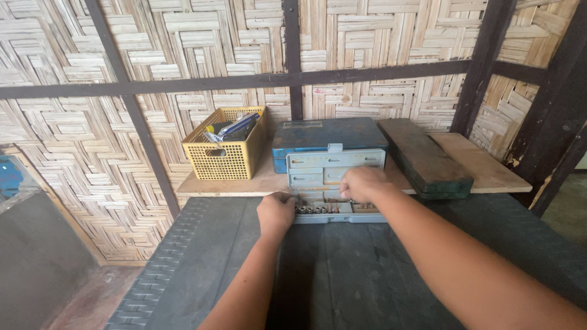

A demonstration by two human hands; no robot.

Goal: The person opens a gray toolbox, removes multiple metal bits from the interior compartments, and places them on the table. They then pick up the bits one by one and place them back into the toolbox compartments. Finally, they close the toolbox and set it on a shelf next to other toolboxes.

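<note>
— Sockets (318, 209) are seen first, a row of small metal ones seated in the open lower tray of a grey-blue plastic tool case (335, 166); the case is stood open, lid upright, just ahead of both hands.

— And the hands themselves?

— The left hand (275, 212) is curled, its fingers laid against the tray's left end, touching it. The right hand (363, 183) is bent down over the tray's right half, fingertips pressed among the contents; whether anything is pinched there cannot be told, since the fingers are hidden.

— What is the case rested on?

— A dark grey worktop (342, 275) with a ribbed edge, which runs beneath both forearms. Beyond the hands a pale wooden shelf (489, 165) is set against a woven bamboo wall (202, 36) crossed by dark timber battens.

— Counts, please.

— One open case is counted, and one blue metal box (327, 134) behind it. One yellow mesh basket (225, 153) filled with tools is placed ahead and left of the left hand. One dark wooden block (423, 156) is laid ahead and right of the right hand. Two hands are in view. The sockets are too small to be counted exactly.
</note>
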